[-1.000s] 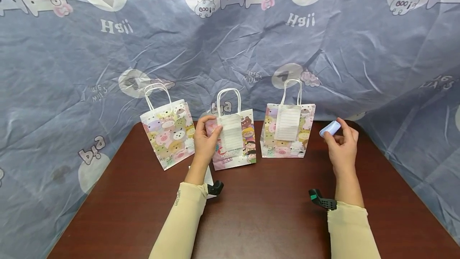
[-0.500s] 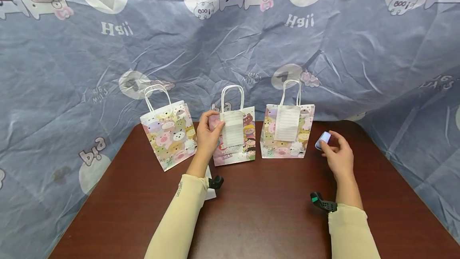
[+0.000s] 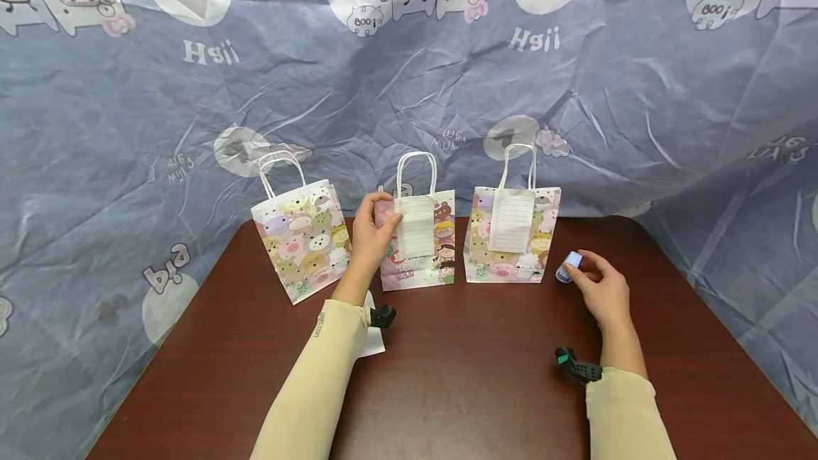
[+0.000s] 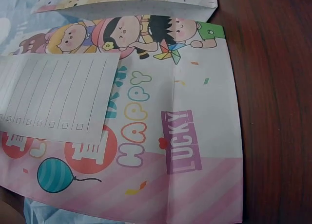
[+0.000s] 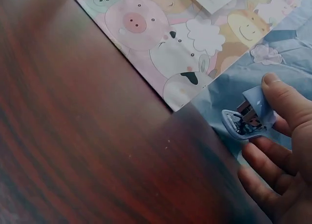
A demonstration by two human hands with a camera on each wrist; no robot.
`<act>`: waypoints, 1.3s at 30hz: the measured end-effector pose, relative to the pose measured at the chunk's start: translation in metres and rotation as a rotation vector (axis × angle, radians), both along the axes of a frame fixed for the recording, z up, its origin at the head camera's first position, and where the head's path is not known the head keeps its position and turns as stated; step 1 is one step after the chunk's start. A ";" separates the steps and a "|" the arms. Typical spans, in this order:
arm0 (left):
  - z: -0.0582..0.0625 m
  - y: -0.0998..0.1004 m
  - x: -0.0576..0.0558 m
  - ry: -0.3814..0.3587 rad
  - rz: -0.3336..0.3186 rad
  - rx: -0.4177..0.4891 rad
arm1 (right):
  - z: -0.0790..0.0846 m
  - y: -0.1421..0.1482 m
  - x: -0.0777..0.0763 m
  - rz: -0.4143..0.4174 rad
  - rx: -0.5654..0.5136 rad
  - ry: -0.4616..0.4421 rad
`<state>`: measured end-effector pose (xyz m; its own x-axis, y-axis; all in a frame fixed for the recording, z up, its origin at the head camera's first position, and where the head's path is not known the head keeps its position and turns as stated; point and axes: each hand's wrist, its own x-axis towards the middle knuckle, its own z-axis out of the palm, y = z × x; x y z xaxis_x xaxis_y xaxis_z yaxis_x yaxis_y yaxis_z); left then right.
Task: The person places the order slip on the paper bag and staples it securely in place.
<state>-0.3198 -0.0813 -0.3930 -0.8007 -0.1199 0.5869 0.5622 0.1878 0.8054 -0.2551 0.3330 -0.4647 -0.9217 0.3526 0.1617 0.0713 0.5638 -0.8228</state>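
Note:
My left hand (image 3: 369,236) pinches the upper left part of the middle paper gift bag (image 3: 444,261), thumb in front near the edge of a lined paper slip (image 3: 415,229). That slip lies against the bag's front below the white handle; how it is fastened cannot be seen. In the left wrist view the same bag (image 4: 209,87) shows "LUCKY" and cartoon children. To the right, a small light-blue stapler (image 5: 261,104) is held between the thumb and fingers of my right hand (image 3: 603,293), just above the table beside the right bag.
An animal-print bag (image 3: 303,247) leans at the left. Another animal-print bag (image 3: 505,265) with a lined slip (image 3: 511,222) stands at the right. A white paper (image 3: 373,339) lies partly under my left forearm on the brown table (image 3: 473,375). Patterned cloth (image 3: 409,91) hangs behind.
My right hand has lowered the stapler toward the table and slightly left. My left hand has shifted a little up and right, and the middle bag has moved with it.

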 end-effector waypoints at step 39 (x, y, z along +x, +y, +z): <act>-0.008 -0.003 -0.016 -0.043 -0.152 0.089 | -0.011 0.004 0.001 0.062 0.132 -0.128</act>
<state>-0.3360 -0.0844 -0.4009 -0.8380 -0.0454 0.5438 0.5430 0.0299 0.8392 -0.2546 0.3374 -0.4760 -0.9570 0.2780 0.0827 0.1325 0.6726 -0.7280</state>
